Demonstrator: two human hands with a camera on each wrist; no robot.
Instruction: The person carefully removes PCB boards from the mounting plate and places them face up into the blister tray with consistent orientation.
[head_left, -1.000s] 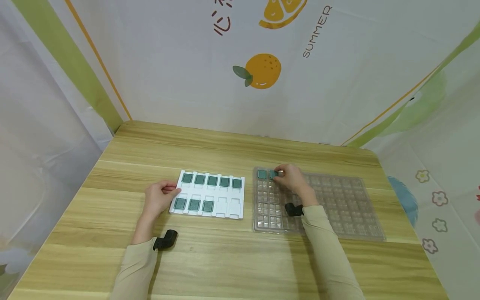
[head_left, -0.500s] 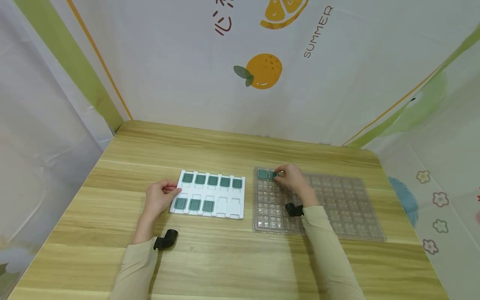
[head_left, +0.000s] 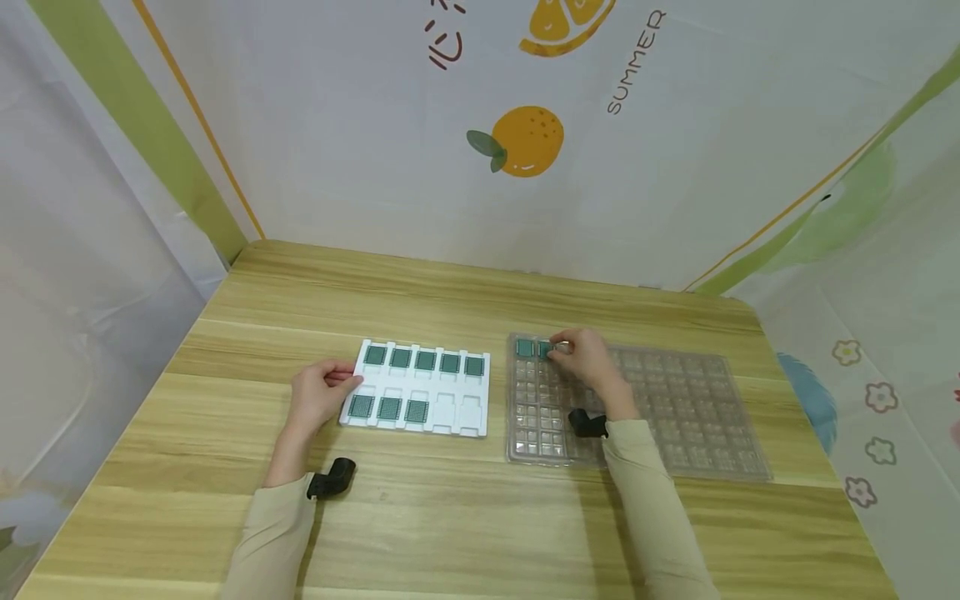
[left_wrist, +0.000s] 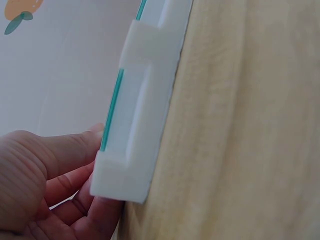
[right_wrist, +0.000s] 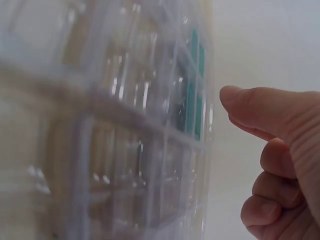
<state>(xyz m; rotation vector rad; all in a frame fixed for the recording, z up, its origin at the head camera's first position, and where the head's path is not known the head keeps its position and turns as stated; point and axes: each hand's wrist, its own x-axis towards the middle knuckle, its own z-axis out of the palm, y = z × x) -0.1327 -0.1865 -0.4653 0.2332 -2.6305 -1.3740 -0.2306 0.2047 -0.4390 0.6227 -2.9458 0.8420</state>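
Note:
On the table lies a white plastic tray (head_left: 420, 384) with several green square chips (head_left: 424, 361) in its pockets. My left hand (head_left: 318, 398) holds its left end, thumb over the edge and fingers underneath, as the left wrist view confirms. To the right is a clear compartmented tray (head_left: 667, 408). Two green chips occupy its upper-left compartments, the left chip (head_left: 525, 348) and the right chip (head_left: 544, 350). My right hand (head_left: 588, 360) is over the right chip. In the right wrist view the thumb (right_wrist: 255, 105) stands slightly apart from the clear tray, with nothing visible held.
Bare wooden table (head_left: 420, 517) shows in front of both trays and between them. A black wrist camera (head_left: 333, 478) is on the left sleeve, another black camera (head_left: 587, 422) on the right. A white printed curtain (head_left: 375, 167) hangs behind the table.
My right hand has shifted very slightly to the right at the second chip. The left hand and both trays stay where they were.

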